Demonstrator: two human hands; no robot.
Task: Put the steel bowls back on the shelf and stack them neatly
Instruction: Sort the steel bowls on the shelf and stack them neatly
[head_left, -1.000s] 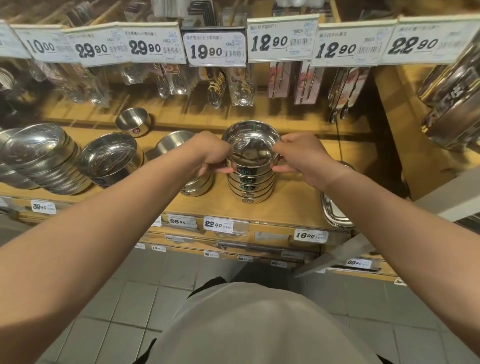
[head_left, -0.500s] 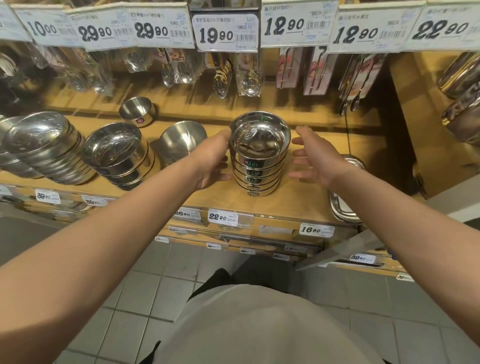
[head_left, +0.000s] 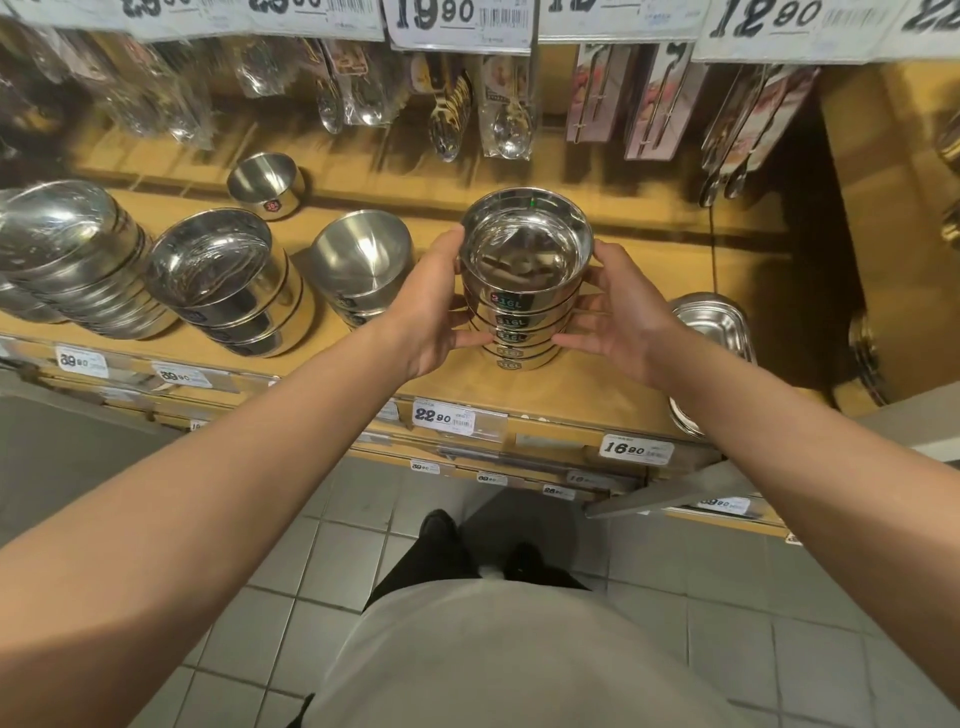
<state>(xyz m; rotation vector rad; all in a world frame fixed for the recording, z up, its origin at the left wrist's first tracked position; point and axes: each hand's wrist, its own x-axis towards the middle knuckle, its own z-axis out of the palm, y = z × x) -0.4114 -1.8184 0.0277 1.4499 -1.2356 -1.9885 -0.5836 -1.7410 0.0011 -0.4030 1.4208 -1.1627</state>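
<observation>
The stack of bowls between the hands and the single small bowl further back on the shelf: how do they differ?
The stack of bowls is several nested bowls; the single small bowl stands alone. The stack is held from both sides by the left hand and right hand; the small bowl is untouched. The stack's labels read 316L; the small bowl has a red sticker. Both are shiny steel, upright on the shelf.

Bare shelf (head_left: 649, 228) behind and right of the bowl stack (head_left: 524, 291) leaves room, but a tilted bowl (head_left: 358, 260) crowds its left and a steel tray (head_left: 711, 332) sits near its right.
</observation>
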